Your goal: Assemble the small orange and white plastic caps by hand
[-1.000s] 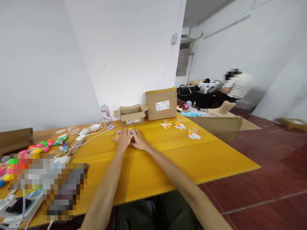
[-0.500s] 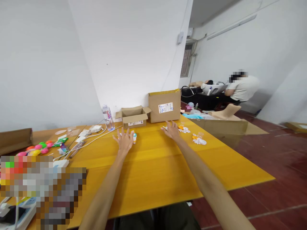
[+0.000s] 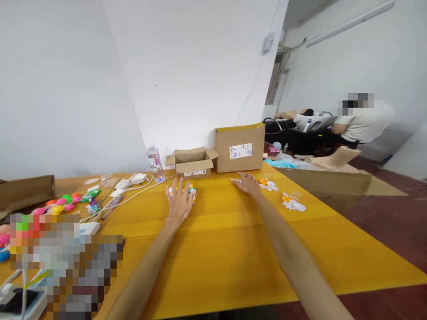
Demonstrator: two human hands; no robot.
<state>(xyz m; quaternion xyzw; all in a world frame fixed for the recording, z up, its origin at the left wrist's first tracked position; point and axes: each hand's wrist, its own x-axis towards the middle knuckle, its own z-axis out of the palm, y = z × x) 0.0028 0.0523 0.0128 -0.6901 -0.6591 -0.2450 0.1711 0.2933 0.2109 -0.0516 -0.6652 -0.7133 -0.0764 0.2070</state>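
My left hand (image 3: 179, 205) is spread palm-down over a small cluster of white, teal and orange pieces (image 3: 192, 192), which it partly covers. Whether its fingertips touch them I cannot tell. Farther right, my right hand (image 3: 247, 183) reaches low over the table with its fingers stretched out, close to small white pieces (image 3: 237, 181) at its fingertips. Just right of that hand lies a group of orange and white plastic pieces (image 3: 269, 185). Another such group (image 3: 294, 204), with a white disc, sits nearer the table's right edge.
Along the back of the yellow table (image 3: 207, 249) stand an open cardboard box (image 3: 194, 168), a taped box (image 3: 239, 151) and a water bottle (image 3: 155, 164). Cables, coloured balls (image 3: 60, 202) and a power strip (image 3: 36, 286) crowd the left. Beyond, a person (image 3: 363, 120) sits.
The whole scene has shifted with the camera. My left hand now covers the teal and white pieces differently, with white showing left of its fingers. My right hand stays beside its pieces.
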